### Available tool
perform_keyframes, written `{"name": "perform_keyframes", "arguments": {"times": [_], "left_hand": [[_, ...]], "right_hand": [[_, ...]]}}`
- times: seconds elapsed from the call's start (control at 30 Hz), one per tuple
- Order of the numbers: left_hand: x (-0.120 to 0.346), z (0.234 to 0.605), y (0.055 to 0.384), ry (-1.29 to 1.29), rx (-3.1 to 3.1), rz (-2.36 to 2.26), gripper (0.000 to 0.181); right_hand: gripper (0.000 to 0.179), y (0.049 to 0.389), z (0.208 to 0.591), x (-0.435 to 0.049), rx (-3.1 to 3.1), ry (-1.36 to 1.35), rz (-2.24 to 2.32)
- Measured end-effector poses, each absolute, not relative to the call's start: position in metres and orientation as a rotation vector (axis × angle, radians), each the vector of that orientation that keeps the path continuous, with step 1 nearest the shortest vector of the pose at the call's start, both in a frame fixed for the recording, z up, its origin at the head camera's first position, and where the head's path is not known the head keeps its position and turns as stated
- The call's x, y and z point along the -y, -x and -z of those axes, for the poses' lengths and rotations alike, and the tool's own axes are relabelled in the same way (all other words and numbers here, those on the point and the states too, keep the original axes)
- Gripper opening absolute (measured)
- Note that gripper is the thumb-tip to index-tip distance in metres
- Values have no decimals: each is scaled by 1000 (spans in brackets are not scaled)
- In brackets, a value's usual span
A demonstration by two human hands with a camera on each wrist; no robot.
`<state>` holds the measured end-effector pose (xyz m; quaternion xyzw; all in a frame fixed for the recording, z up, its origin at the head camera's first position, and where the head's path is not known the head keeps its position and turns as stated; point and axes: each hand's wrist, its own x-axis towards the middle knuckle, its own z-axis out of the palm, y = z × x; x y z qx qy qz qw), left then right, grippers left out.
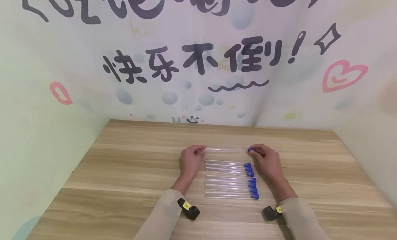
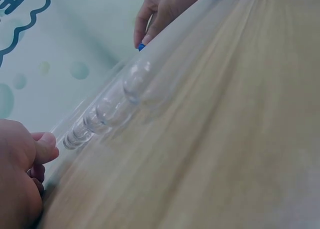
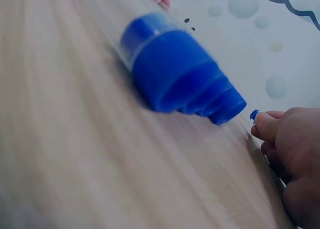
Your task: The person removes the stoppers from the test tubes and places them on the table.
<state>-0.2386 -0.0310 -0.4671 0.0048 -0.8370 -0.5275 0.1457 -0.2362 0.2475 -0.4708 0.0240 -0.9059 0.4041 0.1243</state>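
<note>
In the head view my left hand (image 1: 191,159) pinches the left end of a clear test tube (image 1: 221,150), which lies crosswise at the back of a row. My right hand (image 1: 269,160) pinches a small blue cap (image 1: 250,149) between thumb and fingertips. A short gap shows between this cap and the tube's right end. Nearer to me, several capped test tubes (image 1: 227,195) lie side by side, their blue caps (image 1: 255,196) all pointing right. The right wrist view shows the held cap (image 3: 254,114) just past the row of capped ends (image 3: 175,69).
The wood-grain table (image 1: 124,185) carries the tubes, with a printed white backdrop (image 1: 192,105) rising along its rear edge. Black wrist cameras (image 1: 193,212) sit at both sleeves, close to the nearest tubes.
</note>
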Motion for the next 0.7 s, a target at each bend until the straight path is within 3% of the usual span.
{"name": "perform_keyframes", "arguments": {"times": [0.7], "left_hand": [[28,470,249,-8,2500,1417,14]], "right_hand": [[20,241,472,-250,2706,-42,-1146]]}}
